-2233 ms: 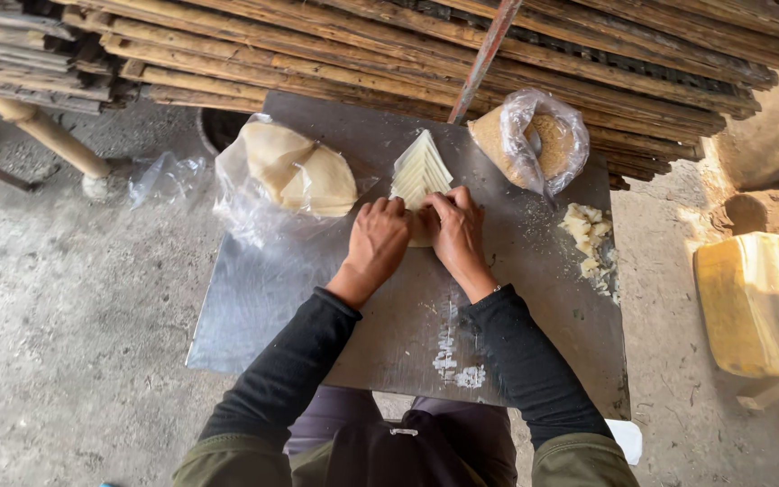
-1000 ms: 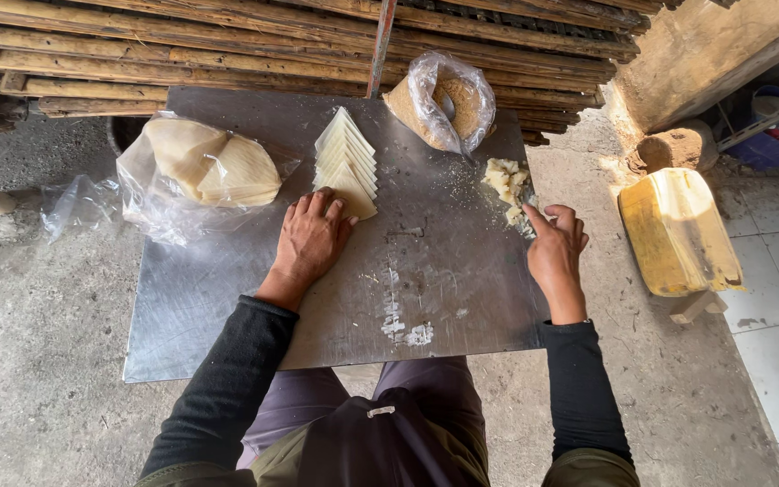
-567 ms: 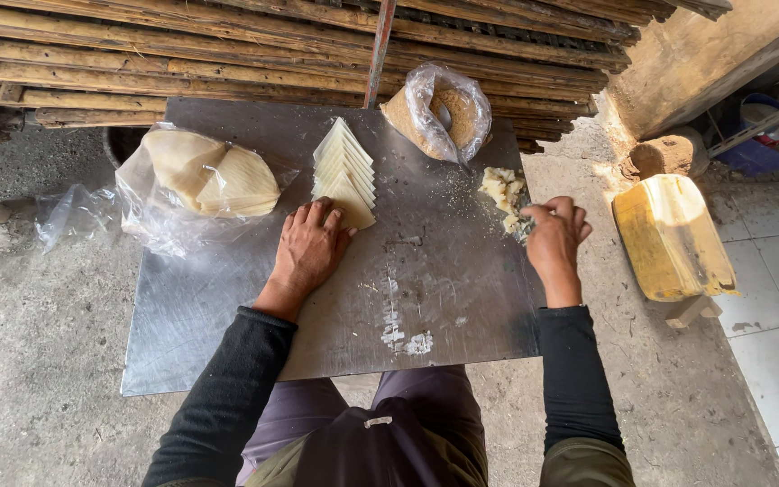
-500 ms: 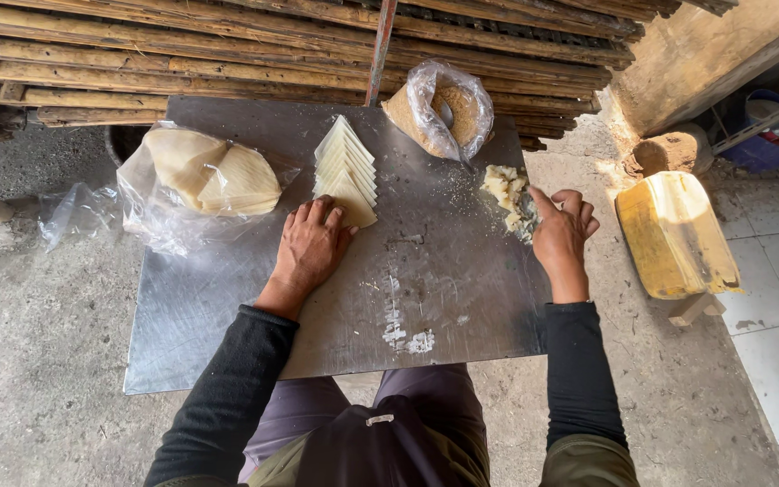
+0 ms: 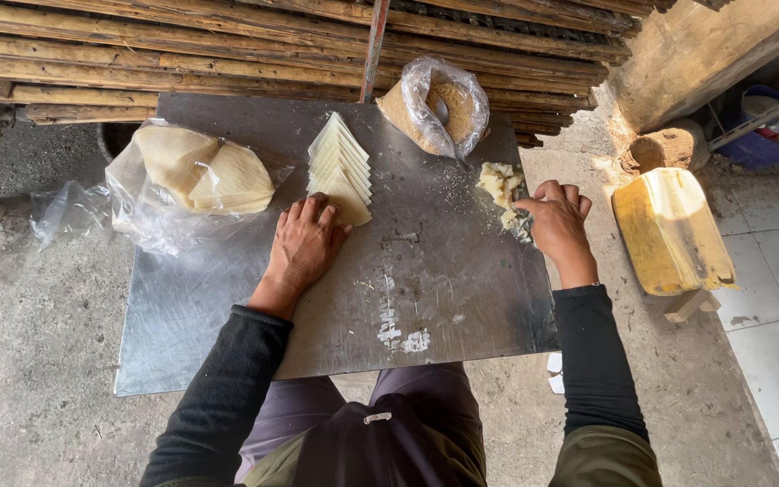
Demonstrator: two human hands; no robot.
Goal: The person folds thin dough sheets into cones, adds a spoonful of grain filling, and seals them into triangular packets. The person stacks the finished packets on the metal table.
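Observation:
A fanned stack of pale triangular dough sheets (image 5: 340,169) lies on the metal sheet (image 5: 227,307). My left hand (image 5: 304,245) rests flat, fingers spread, on the nearest sheet of that stack. My right hand (image 5: 556,219) is at the right side of the metal sheet, fingers curled and pinching at a heap of crumbly pale dough scraps (image 5: 500,187). Whether it holds a piece is hidden by the fingers.
A clear plastic bag with round dough sheets (image 5: 200,176) lies at the left. A bag of brown powder (image 5: 435,110) stands at the back. Stacked wooden poles (image 5: 227,45) run behind. A yellow jerrycan (image 5: 672,230) lies on the floor at the right.
My right hand left the triangle stack and went right to the dough scraps, its fingers curling in. My left hand stayed on the stack. White flour smears remain mid-sheet.

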